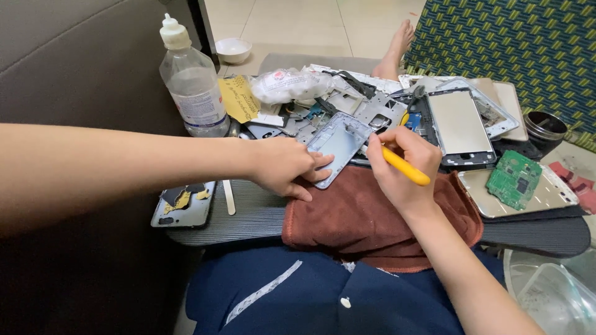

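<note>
My left hand (282, 166) presses down on the lower left edge of a silver-blue phone frame (338, 144) that lies tilted on a brown cloth (360, 217). My right hand (402, 164) grips a yellow-handled tool (406, 169) like a pen. The tool's tip meets the frame's right edge, hidden by my fingers.
A clear plastic bottle (191, 84) stands at the back left. Several phone parts (366, 102) are piled behind the frame, with a phone screen (459, 124) and a green circuit board (514, 180) to the right. A phone back (184, 205) and a thin spatula (229, 197) lie at the left.
</note>
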